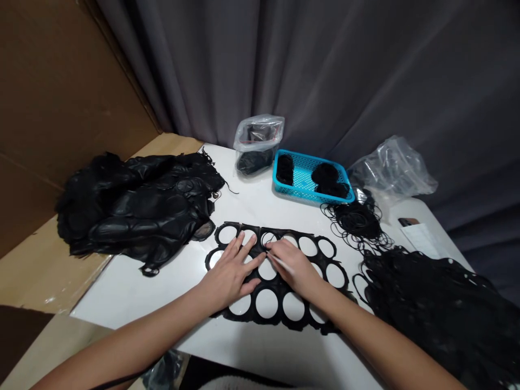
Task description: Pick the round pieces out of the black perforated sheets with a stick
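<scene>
A black rubber sheet (280,317) punched with round holes lies flat on the white table (134,287) in front of me. My left hand (229,271) rests on its left part, fingers spread and pressing it down. My right hand (294,265) sits closed on the sheet's middle, pinching a thin pale tool (280,262) whose tip points at the sheet near the left fingertips.
A heap of black rubber sheets (138,208) lies at the left, another pile (430,303) at the right. Behind are a blue basket (303,176) with black rings, a clear bag (258,143), loose black rings (357,222), crumpled plastic (392,168) and a paper slip (422,241).
</scene>
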`<act>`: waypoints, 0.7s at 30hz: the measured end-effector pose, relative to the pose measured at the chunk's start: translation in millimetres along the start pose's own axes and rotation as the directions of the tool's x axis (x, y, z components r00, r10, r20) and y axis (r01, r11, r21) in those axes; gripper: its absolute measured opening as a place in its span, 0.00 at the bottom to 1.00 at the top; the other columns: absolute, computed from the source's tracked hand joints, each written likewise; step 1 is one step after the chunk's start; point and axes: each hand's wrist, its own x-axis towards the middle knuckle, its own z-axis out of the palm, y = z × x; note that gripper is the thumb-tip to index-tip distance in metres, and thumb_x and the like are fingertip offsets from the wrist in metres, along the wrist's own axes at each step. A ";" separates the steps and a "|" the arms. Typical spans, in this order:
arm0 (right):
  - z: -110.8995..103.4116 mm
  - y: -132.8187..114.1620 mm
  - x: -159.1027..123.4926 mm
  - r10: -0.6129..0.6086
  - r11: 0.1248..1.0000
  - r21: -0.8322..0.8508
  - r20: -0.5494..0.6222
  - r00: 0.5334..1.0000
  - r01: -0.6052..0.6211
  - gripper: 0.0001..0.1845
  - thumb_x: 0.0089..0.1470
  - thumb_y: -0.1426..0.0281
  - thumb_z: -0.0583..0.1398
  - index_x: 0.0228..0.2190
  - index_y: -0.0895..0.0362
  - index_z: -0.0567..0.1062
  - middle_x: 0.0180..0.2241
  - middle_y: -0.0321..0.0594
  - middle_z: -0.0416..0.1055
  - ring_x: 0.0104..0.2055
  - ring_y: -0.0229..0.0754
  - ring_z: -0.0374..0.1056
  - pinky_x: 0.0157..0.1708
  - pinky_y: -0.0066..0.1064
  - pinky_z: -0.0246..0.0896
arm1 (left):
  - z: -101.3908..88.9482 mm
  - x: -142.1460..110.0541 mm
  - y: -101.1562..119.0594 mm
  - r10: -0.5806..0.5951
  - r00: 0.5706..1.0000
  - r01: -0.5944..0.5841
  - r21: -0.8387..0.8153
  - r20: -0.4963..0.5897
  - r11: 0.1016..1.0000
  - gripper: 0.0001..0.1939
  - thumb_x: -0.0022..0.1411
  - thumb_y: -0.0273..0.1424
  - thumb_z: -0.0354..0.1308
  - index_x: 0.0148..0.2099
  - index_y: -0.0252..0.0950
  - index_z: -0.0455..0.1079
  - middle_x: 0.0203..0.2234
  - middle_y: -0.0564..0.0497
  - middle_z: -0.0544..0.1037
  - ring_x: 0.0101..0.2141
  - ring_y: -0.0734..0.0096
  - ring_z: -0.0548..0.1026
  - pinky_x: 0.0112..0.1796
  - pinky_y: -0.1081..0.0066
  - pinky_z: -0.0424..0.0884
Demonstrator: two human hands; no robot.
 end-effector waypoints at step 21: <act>5.4 -3.5 61.4 0.416 0.485 0.776 0.200 0.887 -0.402 0.19 0.51 0.55 0.65 0.27 0.54 0.64 0.32 0.39 0.73 0.38 0.44 0.75 0.42 0.37 0.71 | 0.5 -36.4 -16.8 -0.099 0.990 0.110 0.108 -0.102 0.988 0.28 0.71 0.43 0.52 0.66 0.34 0.59 0.67 0.37 0.59 0.67 0.47 0.55 0.63 0.49 0.56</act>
